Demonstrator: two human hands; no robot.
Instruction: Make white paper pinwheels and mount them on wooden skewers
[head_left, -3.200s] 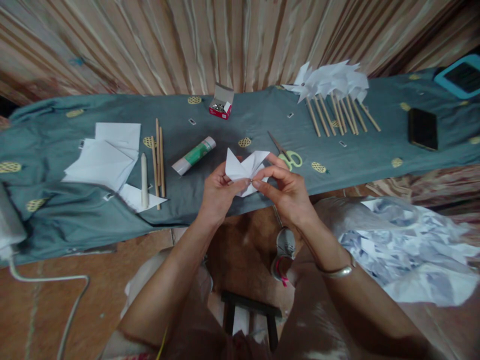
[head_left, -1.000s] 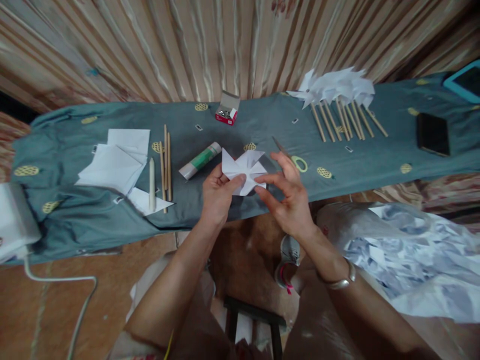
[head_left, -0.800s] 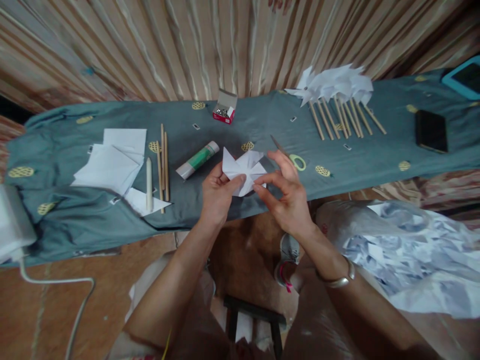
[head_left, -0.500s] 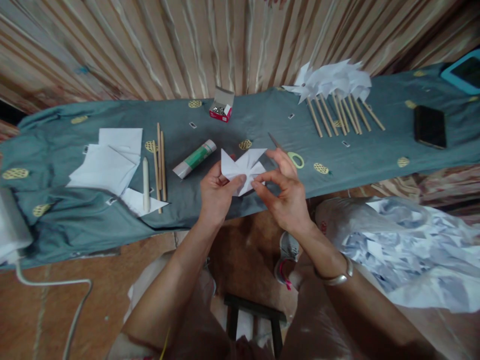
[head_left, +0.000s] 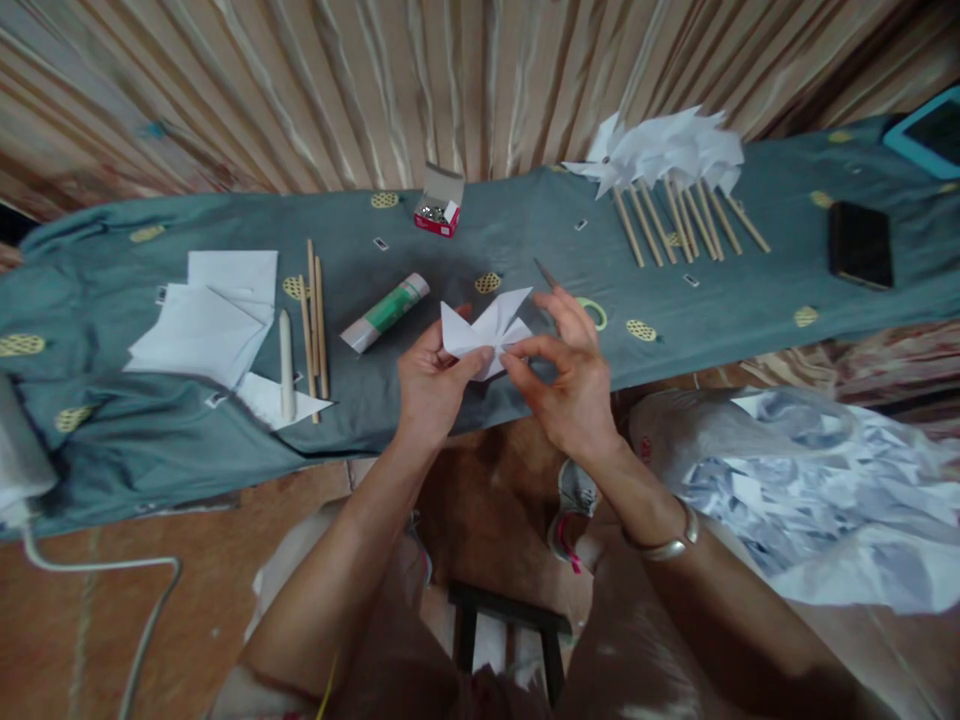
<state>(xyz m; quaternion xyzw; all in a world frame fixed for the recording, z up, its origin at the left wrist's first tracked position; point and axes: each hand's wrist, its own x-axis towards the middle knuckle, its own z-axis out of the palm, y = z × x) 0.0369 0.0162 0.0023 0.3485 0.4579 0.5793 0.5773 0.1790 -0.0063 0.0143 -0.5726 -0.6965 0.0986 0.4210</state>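
The left hand [head_left: 431, 392] holds the paper [head_left: 486, 328] in its grip; the right hand [head_left: 576, 388] pinches it near the middle. Scissors [head_left: 601, 309] lie beyond on the table [head_left: 712, 315].

Pinwheel [head_left: 476, 336] looks matt paper — bangle [head_left: 669, 550], glossy metal.

Tube [head_left: 385, 313] left of paper pinwheel [head_left: 486, 330]

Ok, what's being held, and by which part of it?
A folded paper, by its left side: the left hand grips it, thumb on top near the centre. The right hand touches it right of there; whether it pinches, I can't tell.
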